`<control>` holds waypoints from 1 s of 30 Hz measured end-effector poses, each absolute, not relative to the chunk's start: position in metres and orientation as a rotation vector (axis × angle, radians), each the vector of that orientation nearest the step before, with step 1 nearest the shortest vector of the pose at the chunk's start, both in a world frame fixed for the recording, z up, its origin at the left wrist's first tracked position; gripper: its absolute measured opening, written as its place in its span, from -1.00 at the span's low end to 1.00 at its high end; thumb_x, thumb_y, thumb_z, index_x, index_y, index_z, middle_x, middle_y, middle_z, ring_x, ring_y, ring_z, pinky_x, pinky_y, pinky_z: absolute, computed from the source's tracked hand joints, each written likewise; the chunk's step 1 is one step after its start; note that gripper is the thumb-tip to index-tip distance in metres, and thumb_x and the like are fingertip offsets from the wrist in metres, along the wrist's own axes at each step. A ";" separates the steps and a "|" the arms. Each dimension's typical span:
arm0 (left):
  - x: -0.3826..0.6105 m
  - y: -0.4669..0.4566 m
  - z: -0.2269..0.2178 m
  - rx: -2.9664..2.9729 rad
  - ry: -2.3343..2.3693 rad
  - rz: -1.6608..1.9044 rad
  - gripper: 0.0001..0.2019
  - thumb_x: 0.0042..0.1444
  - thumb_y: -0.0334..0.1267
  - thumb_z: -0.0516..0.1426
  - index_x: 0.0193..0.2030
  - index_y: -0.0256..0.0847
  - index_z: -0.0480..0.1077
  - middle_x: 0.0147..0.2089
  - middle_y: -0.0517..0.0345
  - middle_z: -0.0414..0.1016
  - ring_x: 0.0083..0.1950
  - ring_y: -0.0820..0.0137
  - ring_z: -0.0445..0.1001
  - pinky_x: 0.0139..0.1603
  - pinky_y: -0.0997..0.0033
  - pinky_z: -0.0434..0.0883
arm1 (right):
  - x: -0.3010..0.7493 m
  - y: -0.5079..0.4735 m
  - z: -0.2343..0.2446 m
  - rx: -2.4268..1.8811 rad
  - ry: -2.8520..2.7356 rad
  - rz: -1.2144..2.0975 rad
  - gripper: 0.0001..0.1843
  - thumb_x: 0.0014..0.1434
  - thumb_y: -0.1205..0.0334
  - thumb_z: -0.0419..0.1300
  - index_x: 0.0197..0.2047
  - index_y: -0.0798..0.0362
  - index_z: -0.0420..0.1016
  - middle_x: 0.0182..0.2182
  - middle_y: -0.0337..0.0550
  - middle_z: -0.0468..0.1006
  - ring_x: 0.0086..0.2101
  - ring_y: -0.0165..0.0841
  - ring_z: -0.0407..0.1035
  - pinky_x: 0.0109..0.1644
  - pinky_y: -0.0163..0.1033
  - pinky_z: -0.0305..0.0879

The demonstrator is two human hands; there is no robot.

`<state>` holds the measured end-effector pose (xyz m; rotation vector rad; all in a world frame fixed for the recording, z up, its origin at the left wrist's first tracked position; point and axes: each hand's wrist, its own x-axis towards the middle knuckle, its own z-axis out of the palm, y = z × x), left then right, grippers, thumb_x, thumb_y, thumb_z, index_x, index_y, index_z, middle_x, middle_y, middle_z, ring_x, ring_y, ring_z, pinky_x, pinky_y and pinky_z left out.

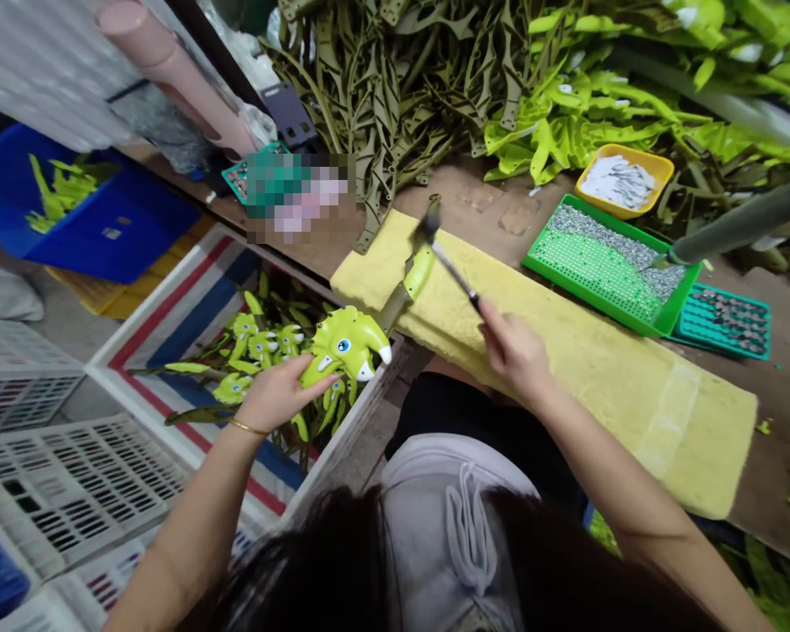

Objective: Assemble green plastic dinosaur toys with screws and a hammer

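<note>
My left hand (277, 393) grips a lime green toy dinosaur head with white horns (348, 342), held over the striped bag at my left. The toy's long handle (412, 283) reaches up onto the yellow foam pad (585, 369). My right hand (513, 351) is closed round the thin handle of a small hammer (444, 256). The hammer's head sits just above the toy's handle, at the pad's far left end.
A striped woven bag (177, 316) holds several finished green dinosaur toys (263, 342). Behind the pad lie piles of olive (382, 88) and lime plastic parts (566, 123), a green tray of screws (599, 263), a yellow dish (622, 180), a teal tray (728, 320). White crates (59, 483) stand left.
</note>
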<state>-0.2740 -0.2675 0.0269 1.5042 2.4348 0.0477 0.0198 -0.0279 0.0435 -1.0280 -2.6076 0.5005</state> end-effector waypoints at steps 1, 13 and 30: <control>-0.273 -0.267 0.025 1.500 2.422 0.069 -0.48 0.06 0.32 -0.03 -0.41 -0.14 0.32 -0.51 0.14 0.39 -0.45 0.28 0.42 -0.42 0.40 0.20 | 0.025 -0.032 0.040 -1.027 -2.652 0.516 -0.50 0.31 0.13 -0.11 0.26 -0.03 0.32 -0.36 -0.04 0.55 -0.44 -0.31 0.41 -0.34 -0.25 0.35; -0.246 -0.251 0.006 1.350 2.362 0.268 -0.49 0.12 0.29 -0.04 -0.32 -0.16 0.35 -0.39 0.11 0.46 -0.37 0.29 0.43 -0.38 0.40 0.20 | 0.007 -0.053 0.059 -0.684 -2.740 0.635 -0.53 0.31 0.20 -0.07 0.24 0.00 0.32 -0.42 -0.09 0.54 -0.47 -0.33 0.42 -0.38 -0.24 0.39; -0.232 -0.276 -0.017 1.734 2.902 0.258 -0.54 0.19 0.11 0.04 -0.11 -0.28 0.49 -0.35 -0.07 0.49 -0.29 0.19 0.45 -0.30 0.26 0.23 | 0.021 -0.070 0.074 -0.661 -2.248 0.458 -0.44 0.22 0.32 0.09 0.29 -0.06 0.22 -0.04 -0.04 0.59 -0.26 -0.33 0.55 -0.20 -0.22 0.53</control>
